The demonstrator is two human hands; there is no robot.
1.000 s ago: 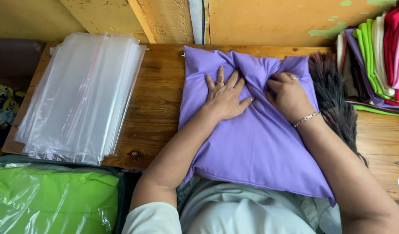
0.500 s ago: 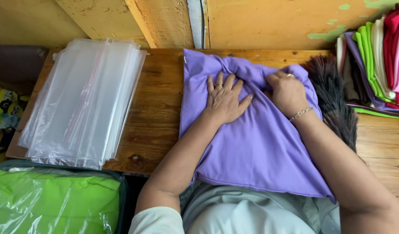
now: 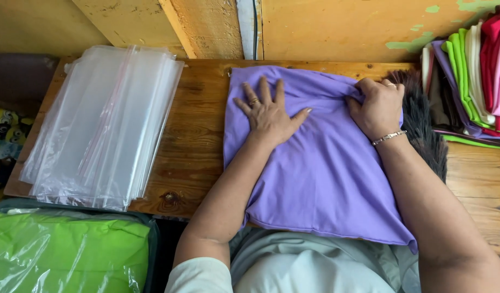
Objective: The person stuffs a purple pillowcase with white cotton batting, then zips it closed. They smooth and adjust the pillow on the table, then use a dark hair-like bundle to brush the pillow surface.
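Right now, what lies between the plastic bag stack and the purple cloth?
Only bare wooden table, seen in the head view, separates the plastic bag stack from the purple cloth.

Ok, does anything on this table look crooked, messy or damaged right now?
Mostly tidy. The purple cloth lies askew, its lower right corner hanging past the wooden table edge, and it bunches under the right hand. The clear plastic bags are fanned unevenly.

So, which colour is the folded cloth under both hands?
Plain purple cloth, seen best in the head view.
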